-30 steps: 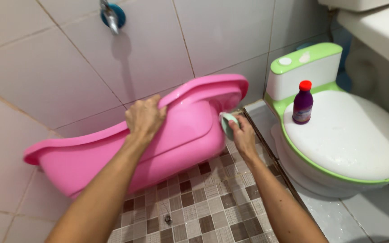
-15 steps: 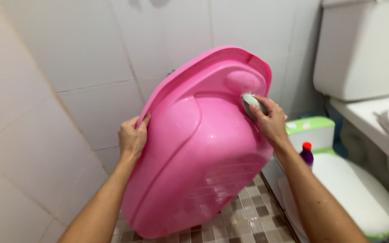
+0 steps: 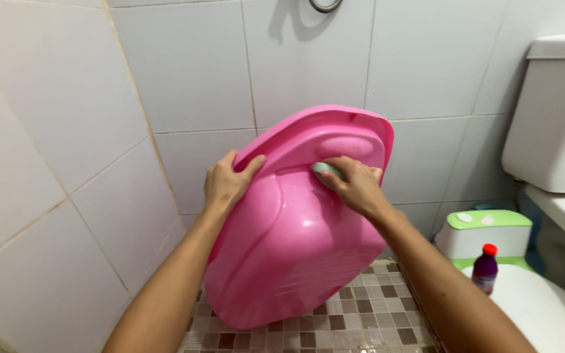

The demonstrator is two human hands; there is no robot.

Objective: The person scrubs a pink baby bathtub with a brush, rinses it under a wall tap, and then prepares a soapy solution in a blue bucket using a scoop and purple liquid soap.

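Tub now stood on end on the floor, leaned near the wall corner; half a second ago it was tilted further right. Left hand is clamped on the tub's left rim. Right hand has shifted leftward, closed on a pale green scrubber pressed against the wet underside. Scrubbing judged under way. Brown mosaic floor, white wall tiles, potty with purple bottle at right.

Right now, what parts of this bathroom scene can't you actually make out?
Head view, the only one:
- Inside of the pink tub: turned away, only its underside shows.
- Green scrubber: mostly covered by the right hand.
- Purple bottle label: too small.
- Toilet tank: cut off by the right edge.
- Left hand palm: hidden against the rim.
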